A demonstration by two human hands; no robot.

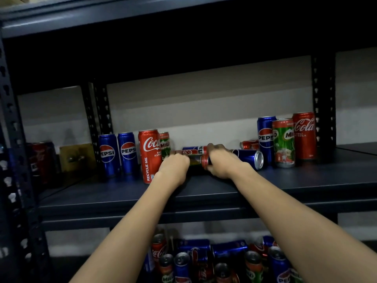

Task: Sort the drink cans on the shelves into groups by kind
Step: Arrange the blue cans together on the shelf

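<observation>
On the middle shelf (204,193), a green Milo can with a red end (196,160) lies on its side between my hands. My left hand (175,165) curls round its left end, and my right hand (221,160) grips its red right end. Just behind it lie a Coca-Cola can (184,152) and a Pepsi can (193,148). Another Pepsi can (250,158) lies right of my right hand, with a Coca-Cola can (250,144) lying behind that. Two Pepsi cans (118,154), a Coca-Cola can (148,156) and a Milo can (165,144) stand on the left.
At the right end stand a Pepsi can (265,137), a Milo can (284,142) and a Coca-Cola can (304,135), beside a perforated upright (324,99). The lower shelf holds several jumbled cans (214,260). In the dark left bay are cans (40,160) and a brownish box (77,157).
</observation>
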